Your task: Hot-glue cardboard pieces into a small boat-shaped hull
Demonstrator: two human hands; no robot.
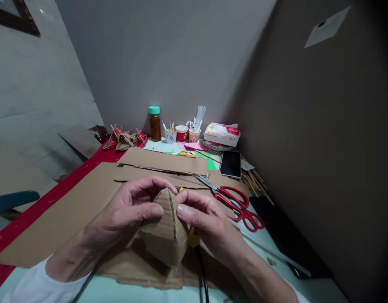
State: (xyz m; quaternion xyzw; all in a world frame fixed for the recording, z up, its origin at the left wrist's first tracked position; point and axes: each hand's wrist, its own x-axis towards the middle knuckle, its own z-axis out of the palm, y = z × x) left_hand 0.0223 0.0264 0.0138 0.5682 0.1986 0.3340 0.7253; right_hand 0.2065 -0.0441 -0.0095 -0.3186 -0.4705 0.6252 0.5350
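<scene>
Between both hands is a folded cardboard piece, bent into a pointed, pyramid-like form with a dark corrugated edge running down from its top. My left hand grips its left side, thumb on the near face and fingers behind. On the right side my right hand pinches it near the top, thumb and forefinger at the seam. A yellow tool with a black cord lies partly hidden behind the piece and my right hand; its kind cannot be made out. Red-handled scissors rest open just beyond my right hand.
Flat cardboard sheets cover much of the table. Along the back stand a jar with a teal lid, paper cups holding sticks and pens, and a tissue pack. A phone and wooden sticks lie at right, near the wall.
</scene>
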